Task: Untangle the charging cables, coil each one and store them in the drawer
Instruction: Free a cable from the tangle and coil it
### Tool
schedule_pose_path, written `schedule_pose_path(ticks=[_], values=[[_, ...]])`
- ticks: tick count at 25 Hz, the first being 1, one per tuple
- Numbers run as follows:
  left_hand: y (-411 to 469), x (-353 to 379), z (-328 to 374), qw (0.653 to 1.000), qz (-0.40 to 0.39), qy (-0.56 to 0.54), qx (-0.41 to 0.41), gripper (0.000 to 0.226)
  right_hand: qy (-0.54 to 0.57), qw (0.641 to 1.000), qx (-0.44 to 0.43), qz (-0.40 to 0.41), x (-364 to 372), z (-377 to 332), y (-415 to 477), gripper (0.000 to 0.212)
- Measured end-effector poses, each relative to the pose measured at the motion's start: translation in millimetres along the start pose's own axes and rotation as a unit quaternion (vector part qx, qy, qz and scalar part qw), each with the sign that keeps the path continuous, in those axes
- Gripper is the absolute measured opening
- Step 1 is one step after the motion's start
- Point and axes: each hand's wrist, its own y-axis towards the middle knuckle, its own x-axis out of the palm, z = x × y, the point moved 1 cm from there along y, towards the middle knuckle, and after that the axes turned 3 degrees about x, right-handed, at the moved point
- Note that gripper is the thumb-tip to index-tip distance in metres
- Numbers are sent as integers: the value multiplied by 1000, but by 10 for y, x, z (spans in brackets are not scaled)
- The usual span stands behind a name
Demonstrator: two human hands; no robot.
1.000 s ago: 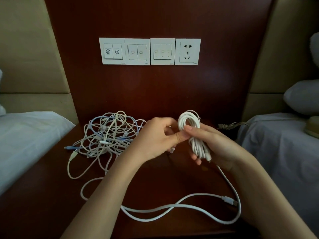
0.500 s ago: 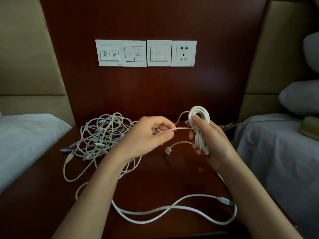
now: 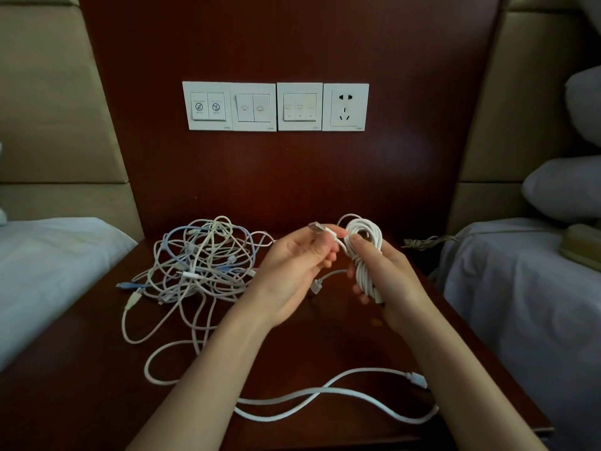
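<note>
Head view, over a dark wooden nightstand (image 3: 97, 385) between two beds. The drawer is out of sight. The strands of the tangle (image 3: 198, 258), white and pale blue, cross too densely to count the cables or follow any one through; a blue plug shows at its left edge. The lower part of the white coil (image 3: 366, 255) is hidden behind the right hand's fingers, and a small connector hanging below the hands is blurred, so which cable it belongs to cannot be told.

Right hand (image 3: 387, 284): closed around the coil, thumb pressed on its waist, loops standing upright above the fist, clear of the tabletop.

Left hand (image 3: 292, 271): palm up, fingers curled narrowly, pinching the coil's free end; its metal USB plug (image 3: 317, 227) juts up and left past the fingertips. The short run between plug and coil is taut.

A loose white cable (image 3: 325, 395) lies in long curves on the near tabletop, its plug near the right forearm. The tangle rests on the back left of the nightstand, just beside the left hand. A switch panel (image 3: 274, 106) hangs on the wall behind.
</note>
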Motion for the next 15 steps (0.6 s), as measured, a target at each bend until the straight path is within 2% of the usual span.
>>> schedule_pose_path(ticks=[3,5,7,9,10,13,15], values=[[19,57,-67,997,82,-8,4,24,-1,1000,1,3,61,30,-4,17],[0,106,-106,995,101,12,0,28,5,1000,5,15,69,59,-2,18],[-27,145,-132,984,94,150,-3,29,5,1000,9,21,70,90,-1,23],[-31,166,-148,955,86,285,9,38,-5,1000,13,16,83,117,6,34],[-29,169,-147,944,88,318,20,42,-10,1000,14,16,88,128,14,38],[-31,131,-126,937,90,330,66,41,-21,999,23,31,90,136,25,43],[-34,93,-103,944,97,306,79,29,-28,999,26,31,92,123,13,37]])
